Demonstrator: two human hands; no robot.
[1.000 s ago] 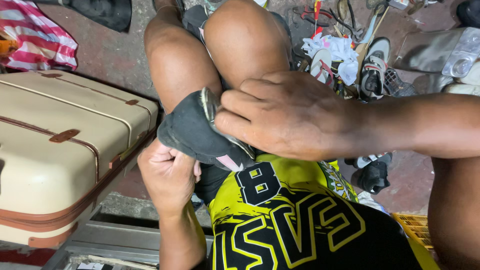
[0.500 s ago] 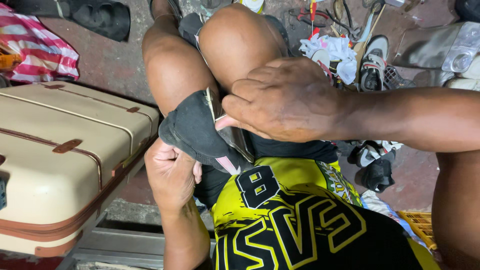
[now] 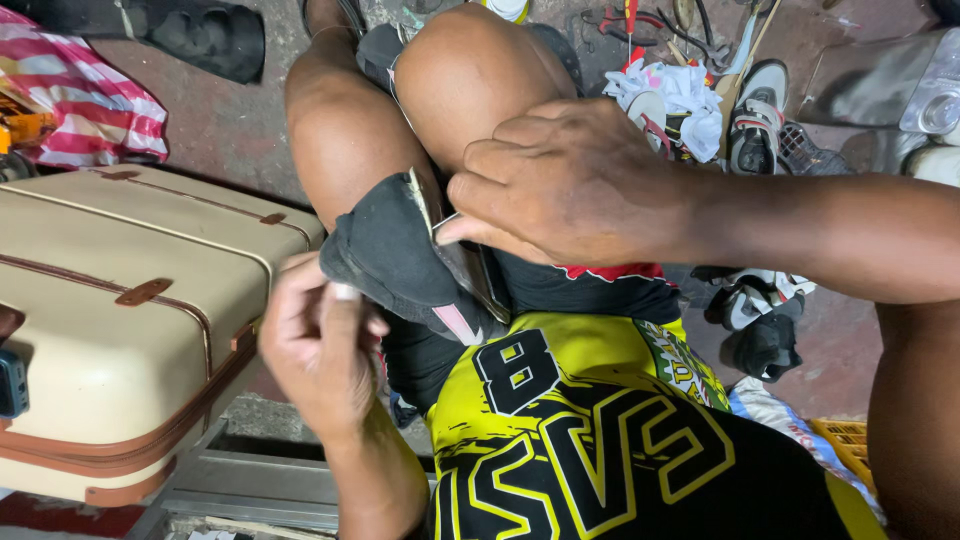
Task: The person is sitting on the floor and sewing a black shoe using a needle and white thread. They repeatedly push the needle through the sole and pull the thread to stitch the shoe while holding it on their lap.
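Note:
A black shoe with a pale pink patch near its heel lies wedged between my knees, above my yellow and black jersey. My right hand presses on the shoe's upper edge, fingers curled over it, with a thin tool tip showing under the fingers. My left hand sits just below and left of the shoe, fingers bunched and touching its lower edge. What the left fingers pinch is hidden.
A cream suitcase with brown straps stands at the left. A red and white striped bag lies at the upper left. Several worn shoes, rags and tools are piled on the floor at the upper right. A yellow crate sits at the lower right.
My left hand has slid down and left, away from the shoe's underside. My right hand stays pressed on the shoe's upper edge.

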